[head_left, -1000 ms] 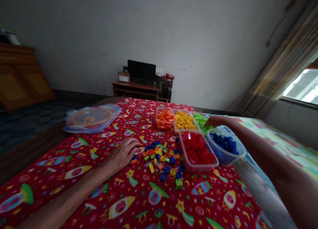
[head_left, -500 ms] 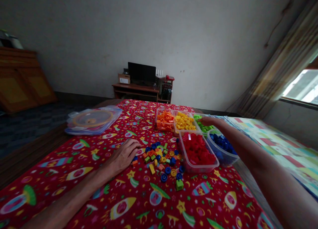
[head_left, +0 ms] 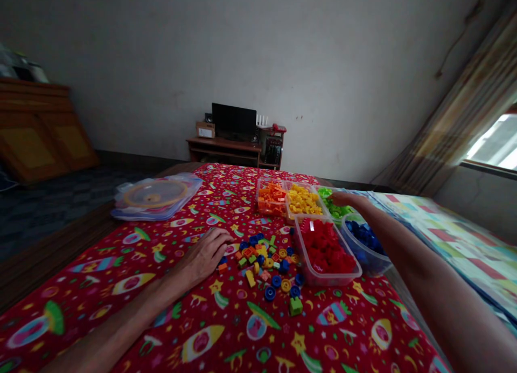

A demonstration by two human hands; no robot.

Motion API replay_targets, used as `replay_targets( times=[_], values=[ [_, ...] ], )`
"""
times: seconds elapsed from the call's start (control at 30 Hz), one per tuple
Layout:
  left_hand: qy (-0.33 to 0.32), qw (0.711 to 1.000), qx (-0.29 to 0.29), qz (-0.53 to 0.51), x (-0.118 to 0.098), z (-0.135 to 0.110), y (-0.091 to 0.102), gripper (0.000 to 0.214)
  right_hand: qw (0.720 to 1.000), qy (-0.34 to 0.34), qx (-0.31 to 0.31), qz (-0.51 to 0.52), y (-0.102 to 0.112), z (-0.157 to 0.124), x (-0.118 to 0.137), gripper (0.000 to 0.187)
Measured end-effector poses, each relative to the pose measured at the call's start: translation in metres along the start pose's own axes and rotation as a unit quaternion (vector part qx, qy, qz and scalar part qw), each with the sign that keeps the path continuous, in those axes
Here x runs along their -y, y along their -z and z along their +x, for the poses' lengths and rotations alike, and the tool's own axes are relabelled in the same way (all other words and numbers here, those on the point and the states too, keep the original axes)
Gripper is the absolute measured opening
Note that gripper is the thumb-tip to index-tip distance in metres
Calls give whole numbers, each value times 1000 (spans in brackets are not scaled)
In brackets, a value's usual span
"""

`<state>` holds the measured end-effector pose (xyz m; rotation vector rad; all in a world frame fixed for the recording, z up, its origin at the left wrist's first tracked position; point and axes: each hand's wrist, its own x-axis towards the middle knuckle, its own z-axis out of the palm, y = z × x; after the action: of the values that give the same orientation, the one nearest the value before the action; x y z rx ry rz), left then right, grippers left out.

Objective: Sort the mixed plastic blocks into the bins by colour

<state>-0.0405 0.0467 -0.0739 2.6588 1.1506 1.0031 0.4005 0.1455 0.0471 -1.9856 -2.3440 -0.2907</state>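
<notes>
My left hand (head_left: 210, 253) lies palm down on the red patterned cloth, its fingers loosely bent and apart, with nothing seen in them. Just beyond its fingertips is a loose pile of small toy bricks (head_left: 250, 278) in orange, yellow, green and blue, with some wheel-shaped pieces (head_left: 270, 293) among them. My right hand (head_left: 341, 199) reaches across to the tub of light green bricks (head_left: 337, 211) at the far right. Its fingertips are at the green bricks, too small and dim to show what they hold. One green brick (head_left: 295, 306) sits apart at the pile's near side.
Clear tubs hold red bricks (head_left: 325, 249), yellow bricks (head_left: 304, 200) and orange bricks (head_left: 271, 198); a round one holds blue bricks (head_left: 363, 237). Stacked lids (head_left: 157, 196) lie at the left. Behind the table stands a desk with a monitor (head_left: 233, 121). A bed (head_left: 440, 222) is at the right.
The view has shifted slightly, so everything sits a little further right. My right hand stays at the green tub, and my left hand keeps its place beside the pile.
</notes>
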Motion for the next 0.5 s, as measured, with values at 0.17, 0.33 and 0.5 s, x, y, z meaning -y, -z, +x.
replay_targets(
  times=[0.17,0.33,0.5],
  values=[
    [-1,1000,3,3,-1,0,1,28,998,-41,40,-9,18,-3,0,50],
    [-3,1000,-2,-5,-2,2,1,29,999,-36,25,22,48,-16,12,48],
    [14,1000,1,-26,-2,2,3,31,977,55,-59,197,64,-46,66,45]
  ],
)
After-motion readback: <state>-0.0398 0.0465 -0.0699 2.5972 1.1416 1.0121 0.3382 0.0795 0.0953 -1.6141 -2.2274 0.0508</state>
